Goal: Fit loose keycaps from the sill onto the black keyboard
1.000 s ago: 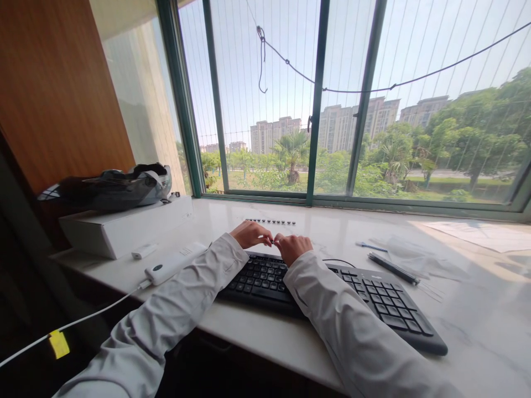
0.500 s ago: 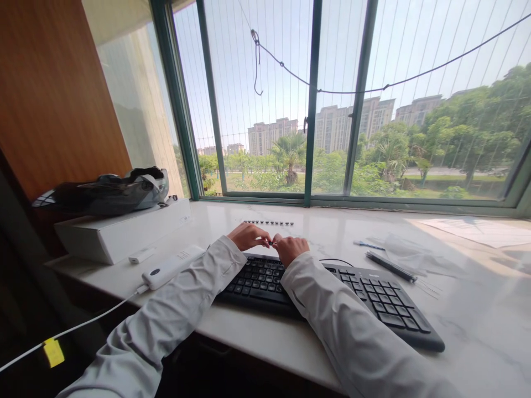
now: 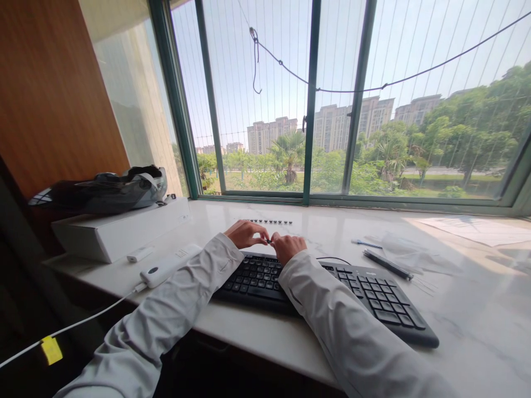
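Note:
Above the back edge of a black keyboard (image 3: 265,276), my two hands meet fingertip to fingertip. My left hand (image 3: 245,234) pinches a small dark piece that looks like a keycap (image 3: 269,241). Close against it, my right hand (image 3: 290,247) is closed, its fingertips at the same piece; whatever else it grips is too small to make out. Behind the hands, several small black keycaps (image 3: 276,222) stand in a line on the white tabletop. My right forearm hides the middle of the keyboard.
To the left are a white power bank (image 3: 168,268) with a cable, a small white piece (image 3: 140,254), and a white box (image 3: 124,232) bearing a dark visor-like object (image 3: 108,190). At right lie a blue-tipped stick (image 3: 367,244), a dark bundle (image 3: 388,264) and clear plastic (image 3: 415,251).
Both hands keep together at the small piece, with only slight finger movement. The whole view has shifted a little.

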`<state>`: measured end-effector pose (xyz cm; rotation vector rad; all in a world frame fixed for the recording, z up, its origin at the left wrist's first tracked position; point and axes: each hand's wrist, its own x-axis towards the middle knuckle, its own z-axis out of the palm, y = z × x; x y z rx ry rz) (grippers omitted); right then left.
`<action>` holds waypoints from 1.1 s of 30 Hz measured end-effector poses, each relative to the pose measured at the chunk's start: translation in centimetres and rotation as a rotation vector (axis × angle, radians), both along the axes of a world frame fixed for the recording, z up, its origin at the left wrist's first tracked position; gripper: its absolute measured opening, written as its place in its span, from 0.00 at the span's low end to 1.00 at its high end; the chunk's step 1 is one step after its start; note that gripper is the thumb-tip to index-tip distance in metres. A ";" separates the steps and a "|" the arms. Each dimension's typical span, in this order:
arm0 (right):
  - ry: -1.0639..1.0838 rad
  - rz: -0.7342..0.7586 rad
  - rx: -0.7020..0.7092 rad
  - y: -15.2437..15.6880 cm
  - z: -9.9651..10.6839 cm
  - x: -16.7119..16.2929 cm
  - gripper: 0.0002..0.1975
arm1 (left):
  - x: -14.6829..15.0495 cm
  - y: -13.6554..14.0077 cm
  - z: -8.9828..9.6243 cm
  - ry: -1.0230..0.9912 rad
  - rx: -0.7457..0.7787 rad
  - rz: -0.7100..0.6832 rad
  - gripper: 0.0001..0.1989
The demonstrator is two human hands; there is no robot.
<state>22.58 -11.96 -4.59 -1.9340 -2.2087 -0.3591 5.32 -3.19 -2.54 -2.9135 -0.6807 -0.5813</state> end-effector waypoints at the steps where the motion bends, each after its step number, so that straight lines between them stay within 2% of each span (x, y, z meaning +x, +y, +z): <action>1: 0.006 0.007 0.002 0.1 -0.1 0.0 0.16 | -0.1 -0.1 0.1 0.002 -0.011 0.004 0.11; 5: 0.006 0.058 0.007 0.3 -0.4 -0.1 0.16 | -0.6 0.1 0.7 0.019 -0.130 -0.010 0.12; 11: -0.050 0.151 0.002 0.0 -0.2 -0.7 0.16 | -1.4 0.7 1.2 0.084 -0.445 -0.097 0.15; 15: -0.074 0.185 0.002 -0.3 0.0 -1.0 0.16 | -1.8 1.0 1.2 0.141 -0.537 -0.102 0.16; 22: -0.095 0.219 -0.030 -0.6 0.1 -1.2 0.16 | -2.1 1.6 0.6 0.154 -0.640 -0.127 0.15; 28: -0.092 0.261 -0.029 -0.5 -0.1 -1.1 0.16 | -2.3 1.8 0.4 0.182 -0.617 -0.056 0.15; 33: -0.079 0.261 -0.043 -0.7 0.0 -1.0 0.16 | -2.4 1.7 0.4 0.154 -0.631 -0.092 0.17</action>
